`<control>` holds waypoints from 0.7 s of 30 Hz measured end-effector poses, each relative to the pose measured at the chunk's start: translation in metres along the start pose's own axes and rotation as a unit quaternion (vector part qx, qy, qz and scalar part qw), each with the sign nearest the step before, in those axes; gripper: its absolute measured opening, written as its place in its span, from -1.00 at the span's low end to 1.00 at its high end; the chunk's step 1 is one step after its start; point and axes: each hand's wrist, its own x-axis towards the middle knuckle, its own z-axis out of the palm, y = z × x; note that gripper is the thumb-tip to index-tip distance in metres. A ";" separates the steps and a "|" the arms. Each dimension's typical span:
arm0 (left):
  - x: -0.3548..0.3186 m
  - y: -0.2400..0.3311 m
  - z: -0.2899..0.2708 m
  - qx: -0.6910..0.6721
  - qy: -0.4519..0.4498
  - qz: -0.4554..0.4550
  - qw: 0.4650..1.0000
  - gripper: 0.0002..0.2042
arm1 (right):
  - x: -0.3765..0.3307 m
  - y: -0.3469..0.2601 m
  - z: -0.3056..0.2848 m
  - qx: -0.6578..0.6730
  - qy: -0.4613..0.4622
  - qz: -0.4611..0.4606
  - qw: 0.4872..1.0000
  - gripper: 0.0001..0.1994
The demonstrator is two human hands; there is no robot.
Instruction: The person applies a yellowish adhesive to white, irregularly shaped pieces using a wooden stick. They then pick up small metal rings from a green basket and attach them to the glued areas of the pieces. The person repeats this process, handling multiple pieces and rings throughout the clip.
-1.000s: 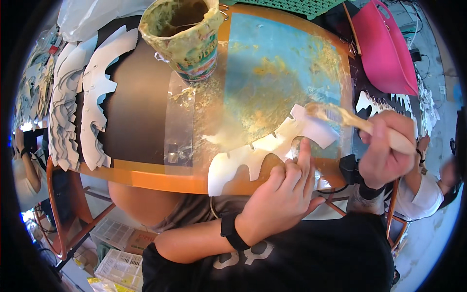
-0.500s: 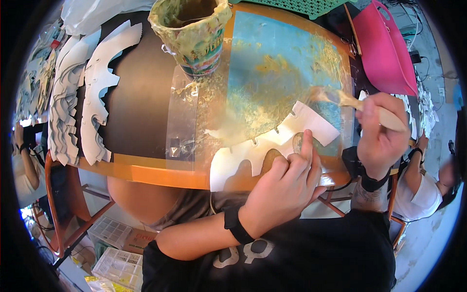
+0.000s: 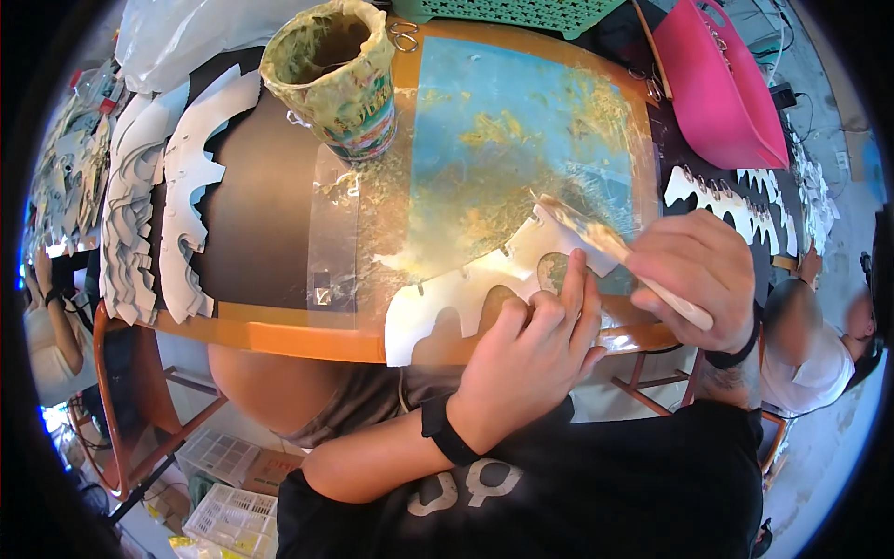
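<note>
A white scalloped cut-out piece [image 3: 419, 312] lies at the front edge of the table, on the glue-smeared sheet. My left hand [image 3: 526, 359] rests on it, with the index finger stretched out pressing it down and the other fingers partly bent. In my right hand [image 3: 698, 265], closed around the pale handle, is a brush [image 3: 677, 305]. Its bristles touch the upper right edge of the piece. Dried yellowish glue coats the rim of a tub [image 3: 358, 121] standing behind the work area.
Stacks of similar white pieces [image 3: 191, 186] lie to the left. More cut pieces [image 3: 722, 203] sit at the right, below a pink basket [image 3: 726, 102]. Scissors [image 3: 403, 37] and a green basket [image 3: 521, 11] are at the back. Another person [image 3: 805, 363] is at the far right.
My right hand has brought the brush left and down onto the piece's edge. The view has shifted slightly, uncovering the cut pieces at the right. My left hand still presses the piece.
</note>
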 end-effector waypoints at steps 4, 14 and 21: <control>-0.001 0.001 0.001 0.007 0.002 0.008 1.000 -0.42 | -0.006 -0.002 -0.008 0.005 -0.006 -0.010 1.000 -0.62; -0.001 0.004 0.003 0.045 -0.018 0.011 0.999 -0.35 | -0.010 0.008 -0.004 0.040 0.024 0.047 0.998 -0.71; -0.002 -0.003 0.002 0.044 0.004 0.034 0.998 -0.36 | 0.051 -0.017 -0.028 0.144 0.295 0.141 0.934 -0.94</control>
